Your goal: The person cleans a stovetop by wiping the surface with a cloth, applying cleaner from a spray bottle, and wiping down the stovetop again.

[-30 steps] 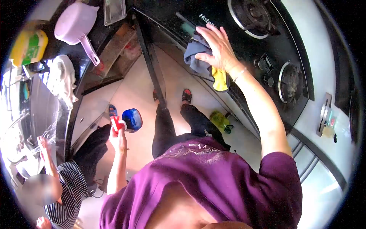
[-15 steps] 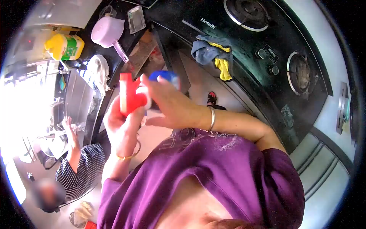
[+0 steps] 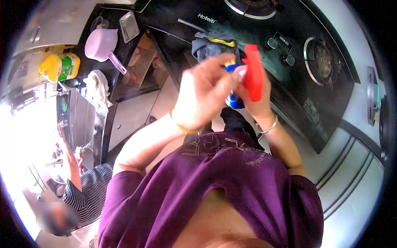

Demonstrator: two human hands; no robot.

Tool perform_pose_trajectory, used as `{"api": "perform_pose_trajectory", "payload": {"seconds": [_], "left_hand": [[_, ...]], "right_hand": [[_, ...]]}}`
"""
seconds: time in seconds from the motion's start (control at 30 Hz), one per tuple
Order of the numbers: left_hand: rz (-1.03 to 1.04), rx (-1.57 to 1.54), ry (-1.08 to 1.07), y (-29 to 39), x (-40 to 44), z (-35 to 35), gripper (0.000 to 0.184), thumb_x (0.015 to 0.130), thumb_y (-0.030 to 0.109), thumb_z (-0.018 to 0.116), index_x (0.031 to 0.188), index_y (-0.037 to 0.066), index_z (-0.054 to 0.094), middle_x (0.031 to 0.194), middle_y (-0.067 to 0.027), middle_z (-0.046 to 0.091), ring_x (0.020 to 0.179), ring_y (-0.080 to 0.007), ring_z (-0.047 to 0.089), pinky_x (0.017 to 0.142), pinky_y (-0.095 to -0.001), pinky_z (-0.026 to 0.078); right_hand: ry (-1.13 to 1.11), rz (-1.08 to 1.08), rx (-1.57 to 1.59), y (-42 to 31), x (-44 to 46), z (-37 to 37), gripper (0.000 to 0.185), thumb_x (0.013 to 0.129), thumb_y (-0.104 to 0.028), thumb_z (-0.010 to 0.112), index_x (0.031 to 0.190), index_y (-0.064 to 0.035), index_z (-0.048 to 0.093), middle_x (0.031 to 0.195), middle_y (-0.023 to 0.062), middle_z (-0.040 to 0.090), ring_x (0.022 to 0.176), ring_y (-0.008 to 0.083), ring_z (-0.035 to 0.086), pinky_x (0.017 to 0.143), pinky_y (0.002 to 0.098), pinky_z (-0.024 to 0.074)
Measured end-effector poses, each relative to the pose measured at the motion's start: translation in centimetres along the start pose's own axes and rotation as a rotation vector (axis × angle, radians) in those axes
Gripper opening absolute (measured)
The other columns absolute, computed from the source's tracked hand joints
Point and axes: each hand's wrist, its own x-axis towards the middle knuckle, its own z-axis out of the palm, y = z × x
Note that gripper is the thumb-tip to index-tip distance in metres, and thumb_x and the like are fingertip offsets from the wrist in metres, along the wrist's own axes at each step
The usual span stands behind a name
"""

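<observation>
In the head view, a blue spray bottle with a red trigger head is held up in front of my chest, near the stove edge. My right hand, with a bracelet at its wrist, is closed around the bottle just behind the red head. From the other side reaches my left hand, its fingers bent and slightly blurred. Its thumb and fingertips close on a whitish part beside the red head. The hands hide much of the bottle.
A grey-and-yellow cloth lies at the edge of the black stove. On the left counter are a lilac saucepan, a metal tray, a yellow jug and a white cloth. A person in a striped top is at the left.
The spray bottle has moved to the right with both hands. Earlier my left hand held the red head; now my right hand grips the bottle behind it. The view has shifted.
</observation>
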Motion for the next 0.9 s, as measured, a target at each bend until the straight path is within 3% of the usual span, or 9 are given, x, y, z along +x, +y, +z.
{"api": "perform_pose_trajectory", "payload": {"seconds": [0.07,0.2,0.27,0.37,0.47,0.53,0.67,0.73,0.9], "left_hand": [[0.135,0.198,0.176,-2.5,2.6,-0.4,0.034,0.089,0.010,0.060,0.120,-0.001,0.057,0.083,-0.0076,0.069,0.069,-0.0093,0.062,0.063,-0.0231,0.050],[0.665,0.774,0.228,-10.5,8.6,0.8,0.042,0.079,0.016,0.066,0.118,0.002,0.058,0.102,-0.0194,0.065,0.090,-0.0328,0.064,0.082,-0.0381,0.051],[0.640,0.898,0.118,-12.7,10.0,2.4,0.057,0.075,0.024,0.071,0.127,0.006,0.053,0.132,-0.0178,0.050,0.121,-0.0374,0.047,0.103,-0.0500,0.036],[0.673,1.144,0.031,-14.7,11.6,4.0,0.068,0.076,0.040,0.070,0.134,0.013,0.048,0.147,-0.0124,0.036,0.137,-0.0340,0.030,0.105,-0.0645,0.022],[0.668,1.219,0.022,-16.2,13.1,3.4,0.070,0.077,0.043,0.068,0.137,0.014,0.047,0.149,-0.0104,0.034,0.139,-0.0337,0.027,0.106,-0.0651,0.021],[0.672,1.236,0.078,-16.7,14.3,1.7,0.067,0.078,0.042,0.066,0.136,0.014,0.048,0.148,-0.0092,0.036,0.139,-0.0329,0.028,0.107,-0.0643,0.021],[0.568,1.478,0.281,-17.1,18.2,-5.5,0.058,0.082,0.041,0.060,0.134,0.018,0.051,0.146,-0.0085,0.040,0.137,-0.0327,0.031,0.106,-0.0639,0.021],[0.453,1.443,0.446,-15.9,19.5,-8.8,0.060,0.081,0.027,0.057,0.137,0.009,0.044,0.148,-0.0149,0.035,0.140,-0.0349,0.026,0.111,-0.0603,0.019],[0.160,1.351,0.724,-16.8,25.3,-13.5,0.058,0.084,0.034,0.053,0.136,0.011,0.046,0.146,-0.0081,0.040,0.139,-0.0290,0.029,0.108,-0.0619,0.019]], "right_hand": [[0.031,0.251,0.057,-1.0,-0.4,-1.7,0.069,0.079,-0.005,0.074,0.139,0.0005,0.041,0.085,-0.0018,0.057,0.079,0.0065,0.055,0.078,0.0225,0.0471],[-0.014,0.345,-0.041,0.4,-2.2,-4.5,0.065,0.078,-0.001,0.074,0.136,0.0006,0.045,0.085,-0.0023,0.058,0.078,0.0062,0.055,0.077,0.0227,0.0473],[0.002,0.384,-0.071,1.2,-3.2,-5.2,0.064,0.078,-0.001,0.073,0.136,0.0002,0.045,0.086,-0.0011,0.059,0.079,0.0067,0.056,0.077,0.0233,0.0476],[0.102,0.475,0.048,1.6,-4.0,-6.0,0.061,0.079,-0.001,0.069,0.135,0.0001,0.045,0.094,0.0025,0.061,0.079,0.0076,0.057,0.078,0.0239,0.0475],[0.168,0.503,0.154,2.3,-3.7,-6.4,0.063,0.078,-0.001,0.066,0.136,0.0006,0.044,0.110,0.0080,0.061,0.079,0.0090,0.059,0.079,0.0256,0.0480],[0.031,0.465,0.108,3.1,-3.5,-7.0,0.065,0.081,-0.001,0.058,0.142,-0.0017,0.035,0.122,0.0159,0.057,0.078,0.0156,0.062,0.081,0.0311,0.0491],[0.021,0.555,0.177,3.5,-2.3,-6.9,0.061,0.079,0.001,0.058,0.137,-0.0015,0.040,0.115,0.0158,0.061,0.076,0.0166,0.062,0.079,0.0305,0.0489],[0.031,0.565,0.148,3.1,-1.5,-6.4,0.055,0.079,0.001,0.059,0.132,-0.0013,0.044,0.112,0.0155,0.062,0.076,0.0172,0.062,0.077,0.0306,0.0489],[0.042,0.636,0.114,5.0,-0.8,-5.8,0.035,0.078,0.000,0.062,0.113,-0.0009,0.053,0.104,0.0140,0.063,0.074,0.0184,0.062,0.074,0.0310,0.0491]]}}
